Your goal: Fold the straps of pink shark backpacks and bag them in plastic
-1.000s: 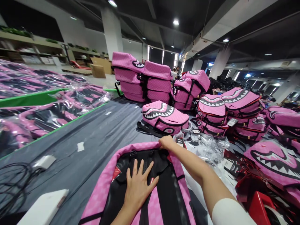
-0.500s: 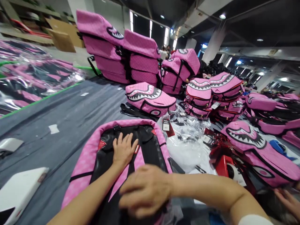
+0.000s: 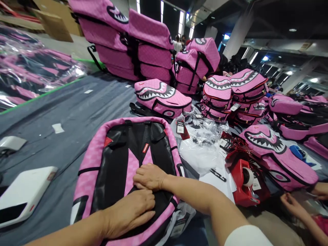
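Observation:
A pink-and-black backpack (image 3: 115, 164) lies back panel up on the dark table cover, its black shoulder straps running down the panel. My left hand (image 3: 129, 212) rests on the lower part of the panel, fingers stretched to the right and thumb apart. Just above it, my right hand (image 3: 150, 176) presses on the middle of the panel where the straps converge. Its fingers are bent and together; whatever is under them is hidden. A clear plastic bag (image 3: 180, 218) shows beside the backpack's lower right edge.
Left of the backpack lies a white device (image 3: 28, 191). To the right are clear plastic bags (image 3: 202, 150), a red tape dispenser (image 3: 241, 184) and a shark-face backpack (image 3: 282, 157). Stacked pink backpacks (image 3: 153, 54) stand behind. Another person's hand (image 3: 294, 205) is at the lower right.
My left hand has moved from the top of the panel down to its lower part. My right hand has come down onto the middle of the panel. The view has tilted downward.

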Available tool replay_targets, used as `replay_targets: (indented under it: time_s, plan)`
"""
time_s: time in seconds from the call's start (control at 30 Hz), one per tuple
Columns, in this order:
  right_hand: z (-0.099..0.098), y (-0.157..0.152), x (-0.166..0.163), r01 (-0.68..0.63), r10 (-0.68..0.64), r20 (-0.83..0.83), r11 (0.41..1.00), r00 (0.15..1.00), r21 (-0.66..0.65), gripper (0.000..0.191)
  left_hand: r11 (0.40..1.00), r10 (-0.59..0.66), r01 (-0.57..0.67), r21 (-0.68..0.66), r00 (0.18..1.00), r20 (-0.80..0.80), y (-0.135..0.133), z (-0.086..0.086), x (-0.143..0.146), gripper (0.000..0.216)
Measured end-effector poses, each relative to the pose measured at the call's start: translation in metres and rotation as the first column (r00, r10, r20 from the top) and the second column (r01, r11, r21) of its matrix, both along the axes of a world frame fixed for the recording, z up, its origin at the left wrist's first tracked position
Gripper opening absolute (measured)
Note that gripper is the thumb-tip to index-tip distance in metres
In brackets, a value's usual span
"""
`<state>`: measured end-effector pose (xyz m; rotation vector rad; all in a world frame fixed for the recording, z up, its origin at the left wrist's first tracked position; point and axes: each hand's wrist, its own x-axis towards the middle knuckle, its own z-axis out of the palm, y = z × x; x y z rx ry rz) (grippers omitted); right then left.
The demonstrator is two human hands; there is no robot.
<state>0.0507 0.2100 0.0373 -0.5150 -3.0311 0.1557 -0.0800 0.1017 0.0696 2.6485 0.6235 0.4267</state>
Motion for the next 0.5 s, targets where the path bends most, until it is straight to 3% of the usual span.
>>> replay_targets:
  time_s: [0.1,0.17,0.2,0.27,0.33,0.4,0.47,0.5]
  plan:
    - [0.015,0.002,0.006,0.219,-0.227,-0.088,0.971,0.97,-0.091,0.019,0.964,-0.059,0.039,0.261,0.996,0.069,0.003,-0.035,0.003,0.032]
    - [0.028,-0.002,0.014,0.27,-0.281,-0.12,0.958,0.952,-0.097,0.02,0.942,-0.014,-0.016,0.334,0.996,0.089,0.007,-0.055,-0.001,0.033]
    - [0.036,-0.006,0.019,0.195,-0.205,-0.12,0.977,0.971,-0.092,0.017,0.941,0.021,-0.048,0.336,0.996,0.085,0.009,-0.061,-0.004,0.032]
    - [0.05,-0.017,0.028,-0.145,0.137,-0.089,0.985,0.987,-0.096,0.012,0.942,0.05,-0.072,0.328,0.996,0.075,0.015,-0.066,-0.011,0.032]
    - [0.057,-0.029,0.031,-0.486,0.492,0.018,0.866,0.871,-0.119,0.015,0.904,0.186,-0.209,0.372,0.978,0.098,0.023,-0.064,-0.017,0.033]
    - [0.054,-0.038,0.028,-0.602,0.631,0.154,0.773,0.76,-0.199,0.016,0.758,0.452,-0.473,0.449,0.877,0.162,0.032,-0.062,-0.02,0.039]
    - [0.041,-0.041,0.022,-0.598,0.657,0.227,0.751,0.719,-0.279,0.014,0.561,0.666,-0.669,0.487,0.715,0.214,0.039,-0.067,-0.022,0.049]
    - [0.032,-0.041,0.019,-0.601,0.668,0.222,0.74,0.71,-0.302,0.015,0.513,0.711,-0.704,0.491,0.669,0.217,0.04,-0.071,-0.022,0.054]
